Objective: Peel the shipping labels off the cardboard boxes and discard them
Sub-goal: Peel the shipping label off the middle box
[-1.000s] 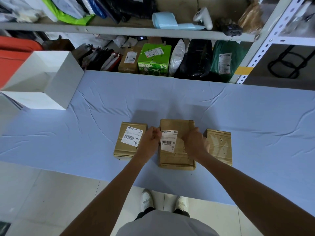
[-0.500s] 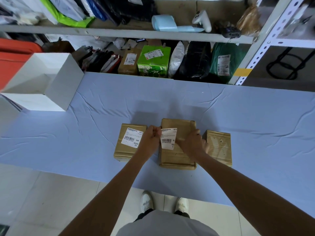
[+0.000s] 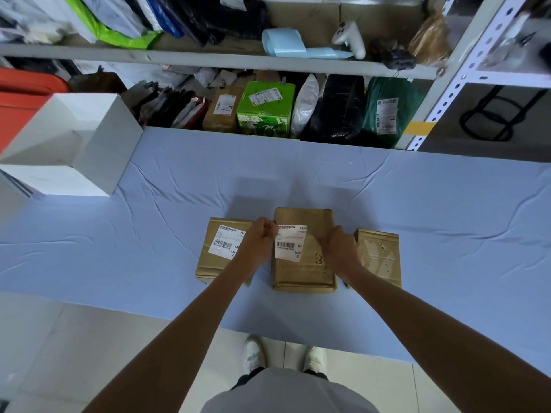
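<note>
– Cardboard all along the blue tablecloth (image 3: pixel 417 219)? What is lying where, starting from the left?
– Far left, a white open box (image 3: pixel 98 150) is standing well apart from the rest; I am guessing it is serving as the bin. Then three cartons are sitting in a row. The left carton (image 3: pixel 214 269) is carrying its own label (image 3: pixel 225 244), and the left hand (image 3: pixel 259 242) is reaching across it.
– What is that hand holding?
– It is pinching the far left corner of the middle label (image 3: pixel 290 244), thumb and fingers closed on the paper. That label is lying on top of the middle carton (image 3: pixel 304 272), its longer side running far to near, most of it looking flat.
– So which way is the pull going?
– From the pinched corner the rest of the label is lying toward the near right, so I judge the peel should be running diagonally that way, low along the cardboard to avoid tearing.
– And the other hand?
– The right hand (image 3: pixel 338 251) is sitting on the carton's right side, near the label but apart from it, fingers curled. It seems to be bracing the carton; whether it is gripping anything I cannot tell.
– Beyond it?
– The right carton (image 3: pixel 378 257) is showing bare, scuffed cardboard and no label.
</note>
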Demonstrator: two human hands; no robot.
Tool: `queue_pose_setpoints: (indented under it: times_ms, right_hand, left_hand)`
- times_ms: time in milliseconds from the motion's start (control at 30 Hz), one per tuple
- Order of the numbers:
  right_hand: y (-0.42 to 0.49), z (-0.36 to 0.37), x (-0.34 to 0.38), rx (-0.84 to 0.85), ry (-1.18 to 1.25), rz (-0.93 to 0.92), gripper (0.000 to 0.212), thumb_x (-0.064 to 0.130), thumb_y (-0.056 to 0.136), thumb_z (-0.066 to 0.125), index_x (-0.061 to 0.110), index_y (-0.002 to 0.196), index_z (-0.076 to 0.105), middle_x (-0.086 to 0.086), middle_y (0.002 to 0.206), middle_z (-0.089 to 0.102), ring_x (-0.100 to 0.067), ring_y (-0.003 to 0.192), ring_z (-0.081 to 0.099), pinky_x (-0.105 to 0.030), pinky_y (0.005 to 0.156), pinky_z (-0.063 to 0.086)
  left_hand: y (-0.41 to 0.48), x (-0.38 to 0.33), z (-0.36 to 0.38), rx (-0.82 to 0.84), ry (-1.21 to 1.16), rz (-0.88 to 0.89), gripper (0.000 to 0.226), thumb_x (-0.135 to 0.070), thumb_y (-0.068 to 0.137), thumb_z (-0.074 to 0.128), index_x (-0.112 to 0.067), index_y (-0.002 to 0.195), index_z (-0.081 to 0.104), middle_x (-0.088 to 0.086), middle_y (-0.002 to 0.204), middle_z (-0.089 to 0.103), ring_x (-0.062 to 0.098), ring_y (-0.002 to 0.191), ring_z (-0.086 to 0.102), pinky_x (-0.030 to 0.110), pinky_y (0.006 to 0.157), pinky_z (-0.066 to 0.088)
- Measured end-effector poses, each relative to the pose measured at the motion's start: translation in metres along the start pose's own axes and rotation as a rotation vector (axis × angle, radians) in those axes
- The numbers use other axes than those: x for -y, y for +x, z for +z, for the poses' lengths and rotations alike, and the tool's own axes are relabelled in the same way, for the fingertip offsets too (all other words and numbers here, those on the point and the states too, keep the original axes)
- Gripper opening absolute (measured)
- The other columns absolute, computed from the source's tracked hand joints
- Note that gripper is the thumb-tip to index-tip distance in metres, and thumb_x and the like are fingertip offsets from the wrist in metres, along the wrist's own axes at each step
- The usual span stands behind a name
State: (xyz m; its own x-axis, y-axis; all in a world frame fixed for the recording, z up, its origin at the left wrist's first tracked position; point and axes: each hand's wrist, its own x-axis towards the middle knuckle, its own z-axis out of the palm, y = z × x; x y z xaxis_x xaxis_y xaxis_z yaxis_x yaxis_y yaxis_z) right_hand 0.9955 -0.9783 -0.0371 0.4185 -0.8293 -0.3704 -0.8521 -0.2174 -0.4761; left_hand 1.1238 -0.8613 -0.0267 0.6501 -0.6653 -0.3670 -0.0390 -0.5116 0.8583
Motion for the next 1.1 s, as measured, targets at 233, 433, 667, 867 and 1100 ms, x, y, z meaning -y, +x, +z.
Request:
queue_pose_setpoints:
  times_ms: [233, 433, 667, 867, 1100]
  right_hand:
    - [-0.008, -0.001, 0.009, 0.045, -0.114, -0.062, 0.045, 0.041, 0.095, 0.046, 0.011, 0.128, 0.039, -0.016, 0.114, 0.058, -0.040, 0.108, 0.056, -0.044, 0.082, 0.047]
    - [-0.013, -0.014, 0.017, -0.122, -0.014, -0.354, 0.048, 0.010, 0.090, 0.046, 0.014, 0.137, 0.036, -0.013, 0.116, 0.048, -0.031, 0.102, 0.054, -0.038, 0.076, 0.049]
    - [-0.014, -0.016, 0.028, 0.074, 0.221, -0.584, 0.062, 0.014, 0.078, 0.073, 0.017, 0.135, 0.048, -0.011, 0.114, 0.055, -0.024, 0.095, 0.060, -0.027, 0.076, 0.055]
    - [-0.013, -0.014, 0.039, 0.041, 0.168, -0.515, 0.057, -0.002, 0.077, 0.071, 0.005, 0.131, 0.055, -0.012, 0.112, 0.060, -0.018, 0.094, 0.060, -0.006, 0.074, 0.043]
    - [-0.009, -0.019, 0.047, -0.013, -0.016, -0.610, 0.019, 0.002, 0.086, 0.060, 0.004, 0.103, 0.069, -0.011, 0.099, 0.059, -0.023, 0.090, 0.057, -0.004, 0.059, 0.031]
  left_hand:
    - [0.010, -0.016, 0.005, -0.050, 0.224, 0.061, 0.017, -0.016, 0.099, 0.041, -0.017, 0.083, 0.046, -0.004, 0.079, 0.051, 0.005, 0.068, 0.046, 0.011, 0.051, 0.035]
    - [0.021, -0.018, -0.001, -0.102, 0.287, 0.055, 0.018, -0.014, 0.097, 0.042, -0.015, 0.079, 0.044, 0.001, 0.079, 0.053, 0.016, 0.073, 0.054, 0.022, 0.054, 0.039]
    - [0.020, -0.020, -0.005, -0.146, 0.204, 0.052, 0.007, -0.018, 0.098, 0.043, -0.012, 0.094, 0.045, 0.004, 0.090, 0.056, 0.019, 0.081, 0.056, 0.022, 0.056, 0.043]
    - [0.022, -0.018, -0.009, -0.148, 0.047, 0.042, 0.005, -0.014, 0.096, 0.048, -0.012, 0.092, 0.050, 0.001, 0.087, 0.057, 0.008, 0.070, 0.054, 0.017, 0.055, 0.043]
    - [0.019, -0.017, -0.015, -0.099, -0.136, 0.080, 0.022, -0.006, 0.093, 0.051, -0.019, 0.076, 0.049, 0.002, 0.086, 0.058, 0.022, 0.088, 0.060, 0.027, 0.066, 0.052]
